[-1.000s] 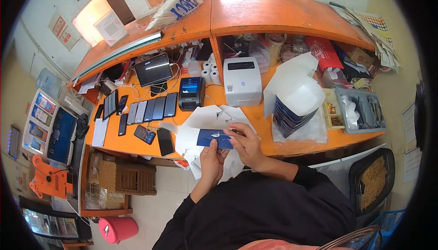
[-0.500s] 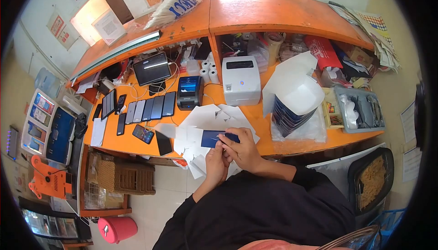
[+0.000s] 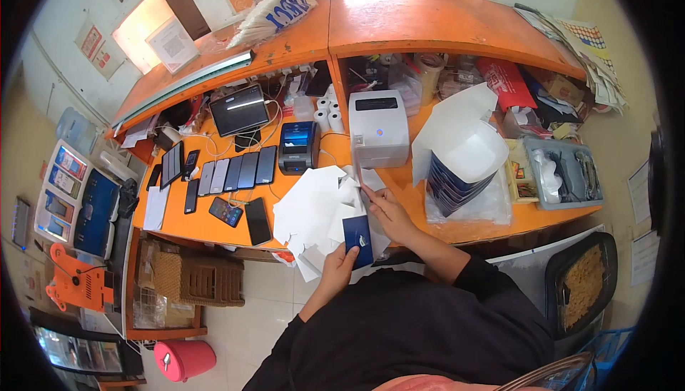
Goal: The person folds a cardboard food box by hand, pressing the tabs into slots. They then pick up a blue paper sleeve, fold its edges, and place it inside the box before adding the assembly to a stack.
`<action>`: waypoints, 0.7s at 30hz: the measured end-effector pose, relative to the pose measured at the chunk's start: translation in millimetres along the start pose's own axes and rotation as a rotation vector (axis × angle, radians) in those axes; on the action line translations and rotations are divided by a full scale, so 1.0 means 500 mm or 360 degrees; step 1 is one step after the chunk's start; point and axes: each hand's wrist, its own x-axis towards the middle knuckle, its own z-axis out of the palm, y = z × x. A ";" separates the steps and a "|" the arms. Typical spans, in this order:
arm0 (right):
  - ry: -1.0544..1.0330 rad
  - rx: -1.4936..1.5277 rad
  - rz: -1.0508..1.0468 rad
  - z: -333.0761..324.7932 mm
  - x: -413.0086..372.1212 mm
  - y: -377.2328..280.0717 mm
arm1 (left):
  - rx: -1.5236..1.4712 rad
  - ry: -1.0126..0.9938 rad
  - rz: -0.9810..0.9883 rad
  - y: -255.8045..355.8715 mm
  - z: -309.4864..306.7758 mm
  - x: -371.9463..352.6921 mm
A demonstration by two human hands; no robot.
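My left hand (image 3: 338,265) pinches the lower left edge of a dark blue card (image 3: 358,240) with a small pale mark on it, held upright close to my body. To the right and a little higher, my right hand (image 3: 387,214) is closed on a long, thin, pale strip (image 3: 359,166) that points up toward the label printer; its kind I cannot tell. Under and behind the card, white paper sheets and cut scraps (image 3: 308,202) spread over the orange desk (image 3: 421,231).
A stack of curved blue-and-white card sheets (image 3: 464,150) stands at right beside a grey tray of tools (image 3: 564,170). Behind are a white label printer (image 3: 378,130) and a dark receipt printer (image 3: 298,147). Several phones (image 3: 244,168) lie at left.
My hands have moved apart. The blue card has turned from lying sideways to upright in my left hand, while my right hand has left it and now holds the thin strip.
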 end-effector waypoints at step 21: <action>-0.0296 -0.0280 -0.0521 -0.056 0.013 -0.104 | 0.1020 0.0147 0.0475 0.076 -0.004 0.026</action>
